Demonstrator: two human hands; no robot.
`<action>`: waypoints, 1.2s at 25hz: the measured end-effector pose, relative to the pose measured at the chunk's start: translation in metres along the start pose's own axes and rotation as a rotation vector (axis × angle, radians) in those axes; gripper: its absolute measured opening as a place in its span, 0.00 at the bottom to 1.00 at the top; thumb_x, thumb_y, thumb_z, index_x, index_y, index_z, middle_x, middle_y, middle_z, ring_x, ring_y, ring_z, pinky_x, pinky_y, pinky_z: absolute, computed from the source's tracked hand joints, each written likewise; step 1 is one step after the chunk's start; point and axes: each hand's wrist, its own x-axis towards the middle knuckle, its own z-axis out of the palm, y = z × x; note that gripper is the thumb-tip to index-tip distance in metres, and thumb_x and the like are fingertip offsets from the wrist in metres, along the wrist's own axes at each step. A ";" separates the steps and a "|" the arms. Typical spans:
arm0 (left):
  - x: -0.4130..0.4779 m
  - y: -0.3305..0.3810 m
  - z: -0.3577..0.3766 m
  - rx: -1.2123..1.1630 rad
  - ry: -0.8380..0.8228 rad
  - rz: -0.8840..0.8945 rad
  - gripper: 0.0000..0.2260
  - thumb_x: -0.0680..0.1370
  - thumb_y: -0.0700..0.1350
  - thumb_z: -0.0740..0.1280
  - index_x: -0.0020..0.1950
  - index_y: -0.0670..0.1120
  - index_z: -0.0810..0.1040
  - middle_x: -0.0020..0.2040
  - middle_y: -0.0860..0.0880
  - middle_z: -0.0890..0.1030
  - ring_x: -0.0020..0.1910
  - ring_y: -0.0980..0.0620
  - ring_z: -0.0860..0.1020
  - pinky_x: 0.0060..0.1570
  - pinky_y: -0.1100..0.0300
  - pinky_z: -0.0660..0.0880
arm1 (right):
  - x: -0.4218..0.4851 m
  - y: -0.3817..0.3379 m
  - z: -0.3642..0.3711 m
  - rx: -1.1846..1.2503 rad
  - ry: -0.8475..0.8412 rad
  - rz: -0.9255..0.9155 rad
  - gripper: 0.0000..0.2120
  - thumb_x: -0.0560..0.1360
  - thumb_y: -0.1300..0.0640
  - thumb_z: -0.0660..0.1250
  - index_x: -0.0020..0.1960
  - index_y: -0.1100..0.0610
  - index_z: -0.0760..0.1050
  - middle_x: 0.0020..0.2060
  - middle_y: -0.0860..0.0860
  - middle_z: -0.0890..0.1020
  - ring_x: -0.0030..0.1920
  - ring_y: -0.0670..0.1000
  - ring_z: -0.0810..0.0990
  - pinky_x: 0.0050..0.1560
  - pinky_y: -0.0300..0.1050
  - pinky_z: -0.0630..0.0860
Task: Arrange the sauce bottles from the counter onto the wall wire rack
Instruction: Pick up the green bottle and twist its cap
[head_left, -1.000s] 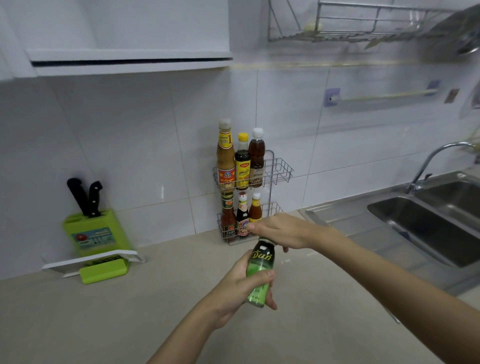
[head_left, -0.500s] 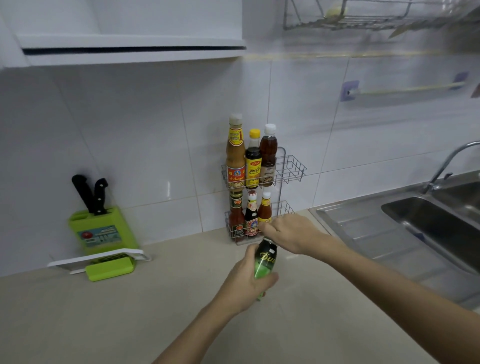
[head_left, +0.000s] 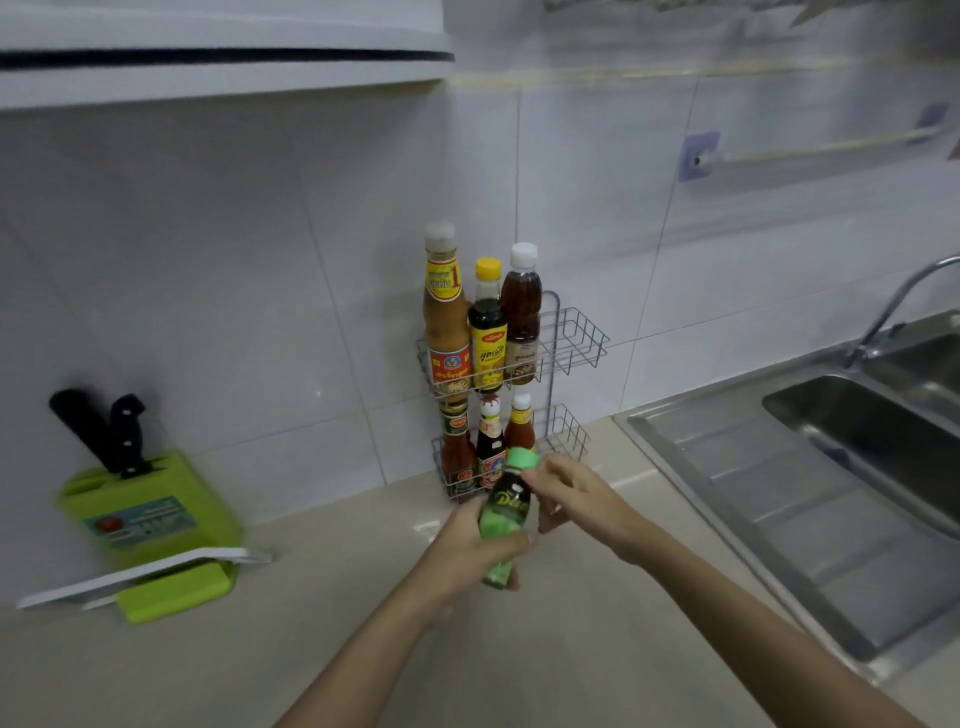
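A green sauce bottle (head_left: 503, 512) with a green cap and dark label is held upright above the counter, just in front of the wire rack (head_left: 575, 340). My left hand (head_left: 470, 548) grips its body. My right hand (head_left: 576, 499) touches its neck just below the cap with the fingertips. The two-tier rack stands against the tiled wall. Its upper tier holds three tall bottles (head_left: 485, 327) and its lower tier three short bottles (head_left: 488, 447), all at the left; the right part of each tier is bare wire.
A green knife block (head_left: 150, 514) with two black-handled knives stands at the left by the wall, a white board (head_left: 140, 571) leaning in its base. A steel sink (head_left: 852, 447) with drainboard and faucet (head_left: 893, 306) fills the right. A cabinet hangs overhead at the left.
Both hands have carried the green bottle up and closer to the rack's lower tier. My right hand has slid off the cap, which now shows.
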 end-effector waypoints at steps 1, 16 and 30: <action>0.010 0.003 -0.003 -0.026 0.009 -0.003 0.20 0.72 0.40 0.74 0.62 0.46 0.74 0.42 0.47 0.77 0.31 0.52 0.78 0.31 0.59 0.77 | 0.000 0.003 -0.003 0.135 0.024 0.010 0.14 0.78 0.50 0.64 0.46 0.62 0.72 0.34 0.55 0.77 0.34 0.52 0.80 0.41 0.51 0.80; 0.093 -0.070 -0.089 -0.034 0.322 -0.150 0.10 0.80 0.36 0.62 0.58 0.34 0.77 0.53 0.31 0.81 0.35 0.51 0.81 0.33 0.66 0.79 | 0.111 0.094 -0.082 0.409 0.722 0.134 0.16 0.77 0.52 0.67 0.55 0.63 0.72 0.49 0.60 0.78 0.40 0.52 0.82 0.40 0.42 0.83; 0.132 -0.078 -0.068 -0.152 0.290 -0.196 0.22 0.83 0.57 0.49 0.74 0.52 0.64 0.69 0.55 0.72 0.70 0.54 0.69 0.71 0.56 0.62 | 0.156 0.118 -0.065 -0.238 0.465 0.097 0.20 0.76 0.59 0.69 0.64 0.62 0.68 0.54 0.54 0.78 0.47 0.51 0.79 0.47 0.44 0.73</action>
